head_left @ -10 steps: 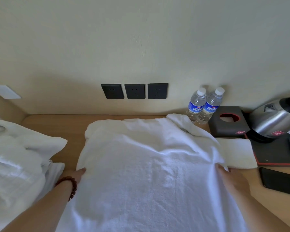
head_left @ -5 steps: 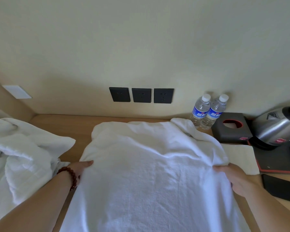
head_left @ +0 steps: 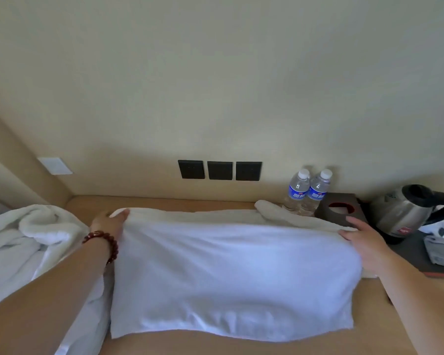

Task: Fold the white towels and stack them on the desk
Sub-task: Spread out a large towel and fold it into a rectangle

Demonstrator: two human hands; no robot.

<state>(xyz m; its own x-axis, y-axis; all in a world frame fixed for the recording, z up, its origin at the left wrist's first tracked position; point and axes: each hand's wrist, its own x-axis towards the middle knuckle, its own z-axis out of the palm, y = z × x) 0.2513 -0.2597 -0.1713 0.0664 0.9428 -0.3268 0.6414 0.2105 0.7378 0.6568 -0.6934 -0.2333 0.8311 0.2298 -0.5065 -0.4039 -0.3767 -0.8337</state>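
Head view. A white terry towel [head_left: 231, 272], folded over on itself, lies flat on the light wooden surface [head_left: 241, 345], its folded-over layer reaching back toward the wall. The left hand [head_left: 108, 222], a dark red bead bracelet [head_left: 103, 243] on its wrist, pinches the towel's far left corner, its fingers closed on the cloth. The right hand [head_left: 362, 238] rests on the towel's far right corner with fingers extended and thumb spread; whether it grips the cloth cannot be told. Left of the folded towel sits one crumpled heap of white towels [head_left: 28, 247]. Behind the towel's right end stand two clear plastic water bottles with blue labels [head_left: 308, 193], touching each other; beside them, one dark square tissue box [head_left: 340, 207] and one stainless-steel electric kettle [head_left: 405, 212]. On the wall above the towel, three black socket plates [head_left: 219, 170] in a row.
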